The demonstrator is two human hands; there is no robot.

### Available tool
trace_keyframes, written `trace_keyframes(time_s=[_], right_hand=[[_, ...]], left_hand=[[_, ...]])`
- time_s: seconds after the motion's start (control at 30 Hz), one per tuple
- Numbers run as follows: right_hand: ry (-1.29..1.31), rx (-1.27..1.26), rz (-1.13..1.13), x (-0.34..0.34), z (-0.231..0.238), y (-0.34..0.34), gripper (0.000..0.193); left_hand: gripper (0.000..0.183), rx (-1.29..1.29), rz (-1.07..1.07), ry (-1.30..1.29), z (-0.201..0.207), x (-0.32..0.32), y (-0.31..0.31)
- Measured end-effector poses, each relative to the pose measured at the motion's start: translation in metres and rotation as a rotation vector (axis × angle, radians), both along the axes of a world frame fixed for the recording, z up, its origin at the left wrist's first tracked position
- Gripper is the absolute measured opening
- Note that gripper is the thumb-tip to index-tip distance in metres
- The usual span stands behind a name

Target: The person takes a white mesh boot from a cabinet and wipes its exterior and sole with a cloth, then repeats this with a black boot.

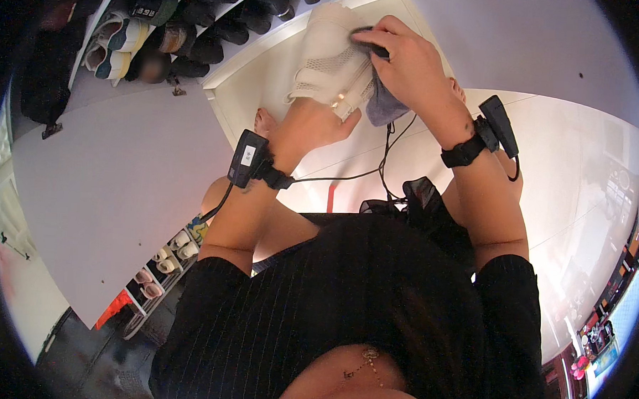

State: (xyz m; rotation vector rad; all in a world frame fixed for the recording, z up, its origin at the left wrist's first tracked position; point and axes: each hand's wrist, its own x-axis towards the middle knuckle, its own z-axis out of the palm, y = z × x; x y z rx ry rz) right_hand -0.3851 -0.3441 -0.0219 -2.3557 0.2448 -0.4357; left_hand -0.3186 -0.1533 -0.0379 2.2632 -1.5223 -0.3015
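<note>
Up ahead, a white mesh boot [329,57] with a zip and a small gold-coloured buckle is held toe-away. My left hand [309,131] grips it at the top opening; the fingers are inside and out of sight, with the thumb outside along the edge. My right hand [411,64] is closed on a small dark pad [371,42], which touches the boot's right side near the toe. Whether the pad is a brush or a sponge I cannot tell. A grey cloth [385,104] hangs below my right hand, beside the boot.
Open cabinet doors flank me, one left [113,190] and one right [533,45]. Shelves at upper left hold several dark shoes [230,30]. A low rack [152,281] with pale shoes stands lower left. A black cable [342,178] runs between the wrist devices.
</note>
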Motion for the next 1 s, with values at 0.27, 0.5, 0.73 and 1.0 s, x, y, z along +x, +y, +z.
trace_keyframes(time_s=[0.27,0.5,0.73,1.0], right_hand=[[-0.129,0.046,0.168,-0.006,0.01,0.009,0.03],[-0.052,0.246,-0.178,0.005,0.006,-0.036,0.031],[-0.038,0.084,0.046,0.007,0.001,-0.009,0.037],[-0.102,0.115,0.222,0.001,0.01,0.006,0.037]], left_hand=[[0.042,-0.07,-0.052,-0.02,-0.009,0.008,0.004],[0.045,-0.092,-0.021,-0.014,0.01,0.006,-0.007],[0.043,-0.095,-0.008,-0.004,0.004,-0.002,-0.005],[0.03,0.043,-0.081,-0.008,-0.006,-0.002,-0.001]])
